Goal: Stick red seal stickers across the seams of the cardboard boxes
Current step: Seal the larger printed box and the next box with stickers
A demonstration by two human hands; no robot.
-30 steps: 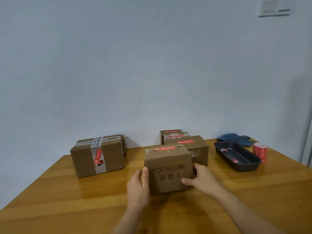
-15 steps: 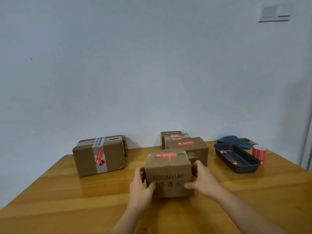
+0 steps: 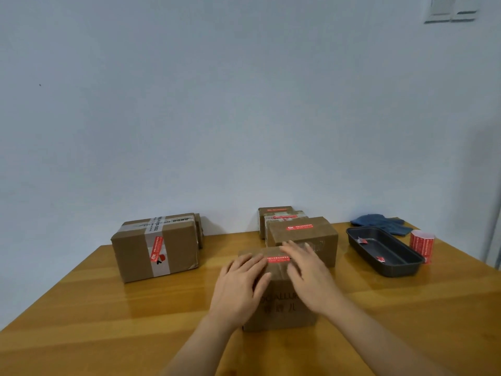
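A small cardboard box (image 3: 282,313) with dark printed lettering stands in front of me on the wooden table (image 3: 135,308). A red seal sticker (image 3: 278,259) lies across its top seam. My left hand (image 3: 241,286) rests flat on the box's top left, fingers straight. My right hand (image 3: 309,272) lies over the top right with straight fingers reaching past the sticker. Behind it stands a second box (image 3: 303,237) with a red sticker on top, and two more sealed boxes (image 3: 276,215) are behind that. A larger taped box (image 3: 156,246) with a red sticker is at the left.
A dark tray (image 3: 385,253) at the right holds two small sticker scraps. A roll of red seal stickers (image 3: 421,244) stands beside it, and a blue cloth (image 3: 379,223) lies behind. The wall runs along the table's far edge.
Both hands left the box's sides and now lie flat on its top around the sticker. The box sits a little nearer to me and the view tilted down.
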